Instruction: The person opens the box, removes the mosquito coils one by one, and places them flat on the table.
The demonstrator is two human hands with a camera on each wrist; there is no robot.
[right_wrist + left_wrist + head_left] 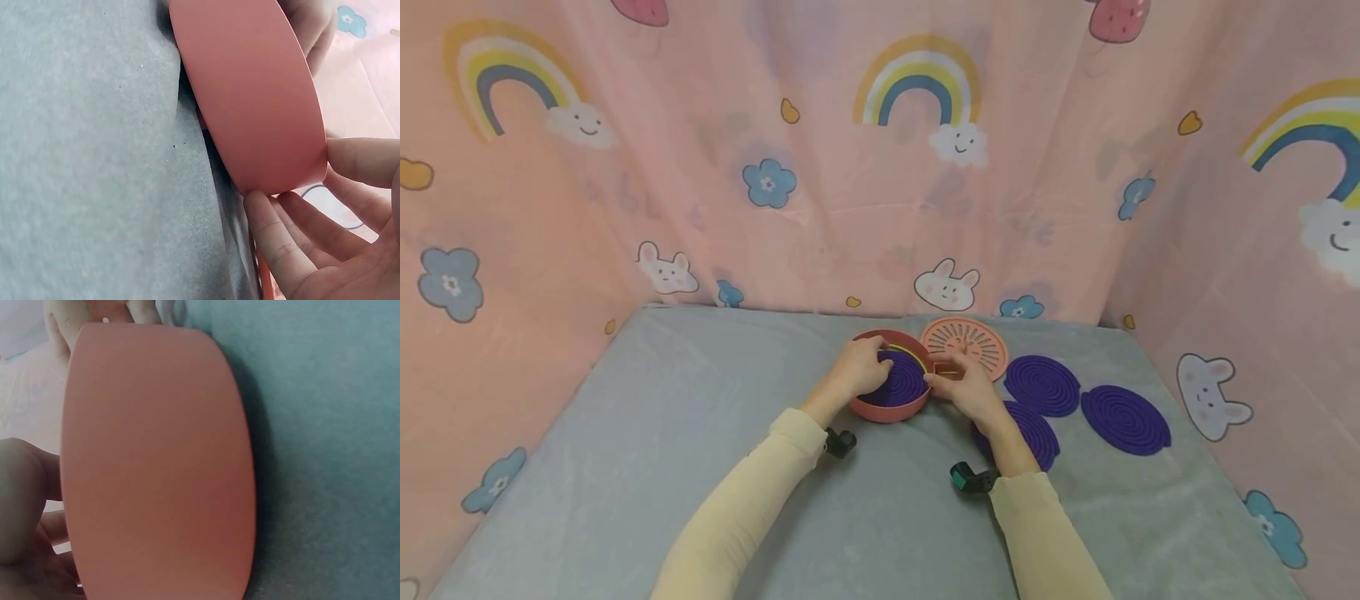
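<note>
Left sleeve [737, 508]: cream, ends at a black wrist camera [840, 442].
Left hand [861, 367]: reaches over the left rim, fingers bent down inside at the coil; pinching or only pressing, cannot tell.
Pinkish-red container [891, 412]: on the grey cloth [737, 358], between both hands; flat or slightly raised, cannot tell.
Container handling: looks stiff, light, smooth, maybe a bit slippery; probably best taken by opposite sides, thumb over rim, fingers on outer wall.
Inner purple coil [898, 383]: lies inside the container, spiral-ridged; looks light, soft and bendy, not fragile; likely best pinched at the outer edge.
Yellow arc [912, 353]: runs along the far inner edge; too small to identify.
Right hand [966, 387]: clamped on the container's right side, thumb at rim, fingertips against the outer wall.
Peach slotted disc [988, 354]: lies just behind the right hand; looks thin, stiff.
Loose purple coils [1030, 433] [1042, 386] [1126, 419]: lie on the cloth to the right, nearest one partly under the right wrist in view.
Count: container 1, purple coils 4 (1 inside, 3 loose), yellow arc 1, slotted disc 1, hands 2.
</note>
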